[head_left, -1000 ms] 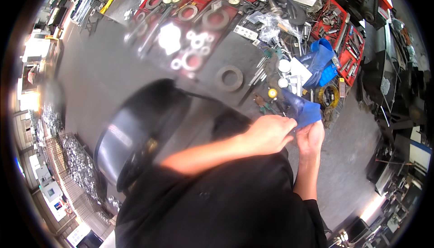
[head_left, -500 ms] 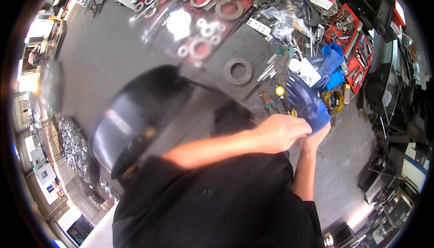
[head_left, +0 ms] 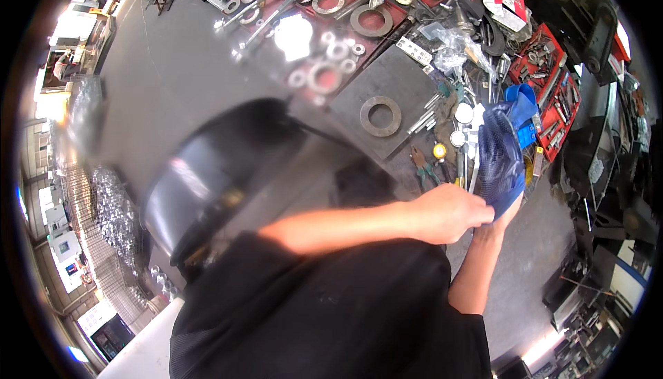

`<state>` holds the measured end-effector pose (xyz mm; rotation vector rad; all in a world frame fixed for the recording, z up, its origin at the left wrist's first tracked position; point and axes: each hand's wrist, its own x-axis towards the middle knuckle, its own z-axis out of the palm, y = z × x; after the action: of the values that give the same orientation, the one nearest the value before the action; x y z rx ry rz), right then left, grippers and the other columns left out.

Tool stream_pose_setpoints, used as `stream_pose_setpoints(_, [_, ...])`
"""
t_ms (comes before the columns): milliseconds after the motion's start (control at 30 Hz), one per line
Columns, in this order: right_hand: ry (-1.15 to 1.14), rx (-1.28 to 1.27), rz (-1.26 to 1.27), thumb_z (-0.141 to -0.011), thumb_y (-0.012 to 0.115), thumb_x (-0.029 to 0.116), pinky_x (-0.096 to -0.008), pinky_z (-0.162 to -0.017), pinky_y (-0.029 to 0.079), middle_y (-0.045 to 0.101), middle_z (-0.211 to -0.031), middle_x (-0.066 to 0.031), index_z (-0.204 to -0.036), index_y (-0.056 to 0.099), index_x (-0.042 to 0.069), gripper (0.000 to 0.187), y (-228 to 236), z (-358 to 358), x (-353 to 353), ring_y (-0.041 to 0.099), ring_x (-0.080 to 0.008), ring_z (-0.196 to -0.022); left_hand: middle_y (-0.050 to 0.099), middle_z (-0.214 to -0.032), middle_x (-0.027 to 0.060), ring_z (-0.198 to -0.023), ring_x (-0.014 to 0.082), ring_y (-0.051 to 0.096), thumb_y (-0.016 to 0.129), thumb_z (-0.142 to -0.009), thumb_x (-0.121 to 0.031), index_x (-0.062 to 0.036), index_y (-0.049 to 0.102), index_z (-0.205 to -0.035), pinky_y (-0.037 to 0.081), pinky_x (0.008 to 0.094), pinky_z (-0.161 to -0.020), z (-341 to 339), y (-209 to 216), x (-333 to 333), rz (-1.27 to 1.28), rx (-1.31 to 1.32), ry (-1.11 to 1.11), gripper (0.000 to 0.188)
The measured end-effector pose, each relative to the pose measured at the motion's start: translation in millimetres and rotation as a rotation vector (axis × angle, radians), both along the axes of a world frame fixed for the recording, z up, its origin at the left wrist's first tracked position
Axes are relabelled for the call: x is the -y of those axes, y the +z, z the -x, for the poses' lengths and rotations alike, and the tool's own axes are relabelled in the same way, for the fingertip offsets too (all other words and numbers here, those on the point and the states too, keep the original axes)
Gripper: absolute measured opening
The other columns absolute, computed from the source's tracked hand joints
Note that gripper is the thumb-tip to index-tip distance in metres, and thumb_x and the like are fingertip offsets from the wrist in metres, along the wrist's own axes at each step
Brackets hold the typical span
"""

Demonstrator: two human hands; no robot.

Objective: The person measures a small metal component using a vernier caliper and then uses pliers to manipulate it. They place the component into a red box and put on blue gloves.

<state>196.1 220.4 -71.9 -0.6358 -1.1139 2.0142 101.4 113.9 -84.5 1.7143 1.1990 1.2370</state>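
Note:
A dark blue textured work glove [head_left: 500,161] covers my right hand [head_left: 507,214], whose bare wrist shows below the cuff. The gloved fingers point away from me, seemingly extended, and their tips merge with blue things behind them. My bare left hand [head_left: 452,212] reaches across my body and pinches the glove's cuff near the right wrist. Just left of the glove lie pliers [head_left: 420,163] with green grips and a yellow-rimmed dial gauge [head_left: 439,151]. Beyond the glove is a brighter blue item [head_left: 523,99].
A large steel ring [head_left: 380,116] lies on a dark plate [head_left: 349,105]. Further back are red trays with rings and gauges, clear plastic bags [head_left: 459,51] and a red-and-white box [head_left: 504,2]. A glossy black curved shape [head_left: 200,178] blocks the left-centre view. Red tool trays [head_left: 558,127] stand at right.
My gloved right hand has turned more edge-on and moved slightly right, its fingers less spread in view. The left hand has followed, keeping its pinch on the cuff. The whole view has shifted a little.

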Motion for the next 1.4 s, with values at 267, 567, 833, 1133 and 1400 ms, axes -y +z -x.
stream_pose_setpoints(267, [-0.103, 0.112, 0.221, -0.112, 0.034, 0.040, -0.0481, -0.128, 0.026, 0.039, -0.163, -0.0223, -0.157, 0.038, -0.003, 0.063, -36, -30, -4, 0.037, -0.0357, -0.151, 0.062, -0.089, 0.0132, -0.086, 0.0402, 0.066, 0.067, -0.087, -0.006, -0.0045, 0.057, -0.097, 0.052, 0.0508, -0.071, -4, -3, 3, 0.025, 0.012, -0.065, 0.014])
stream_pose_setpoints(567, [0.089, -0.418, 0.623, -0.105, 0.033, 0.068, -0.0572, -0.126, 0.021, 0.029, -0.169, -0.0200, -0.161, 0.038, 0.008, 0.082, -34, -31, -12, 0.029, -0.0411, -0.154, 0.066, -0.091, 0.0141, -0.088, 0.0398, 0.067, 0.068, -0.093, -0.010, -0.0077, 0.064, -0.104, 0.051, 0.0502, -0.072, -16, -4, 7, 0.103, 0.151, -0.193, 0.012])
stream_pose_setpoints(833, [-0.481, 0.536, -0.041, -0.095, 0.073, 0.005, -0.0328, -0.096, 0.054, 0.075, -0.117, -0.0110, -0.124, 0.072, 0.000, 0.029, -119, -62, -64, 0.070, -0.0191, -0.103, 0.076, -0.108, 0.0121, -0.101, 0.0280, 0.075, 0.069, -0.097, -0.012, -0.0053, 0.067, -0.117, 0.059, 0.0392, -0.086, 2, -13, 16, 0.364, 0.051, -0.017, 0.021])
stream_pose_setpoints(1133, [-0.466, 1.842, -0.811, -0.083, 0.076, 0.053, -0.0480, -0.099, 0.053, 0.073, -0.121, -0.0236, -0.124, 0.073, 0.006, 0.062, -135, -5, -171, 0.068, -0.0415, -0.116, 0.078, -0.105, 0.0102, -0.097, 0.0174, 0.075, 0.068, -0.098, -0.010, 0.0002, 0.068, -0.118, 0.058, 0.0305, -0.083, 45, -7, 40, 0.532, 0.073, 0.196, 0.023])
stream_pose_setpoints(1400, [-0.786, 0.922, -0.465, -0.089, 0.070, 0.011, -0.0350, -0.080, 0.054, 0.077, -0.093, -0.0140, -0.104, 0.077, -0.002, 0.022, -135, -46, -211, 0.069, -0.0216, -0.083, 0.076, -0.109, 0.0070, -0.100, 0.0133, 0.071, 0.069, -0.099, -0.008, -0.0002, 0.069, -0.118, 0.057, 0.0304, -0.085, 59, -14, 53, 0.601, 0.260, 0.384, 0.020])
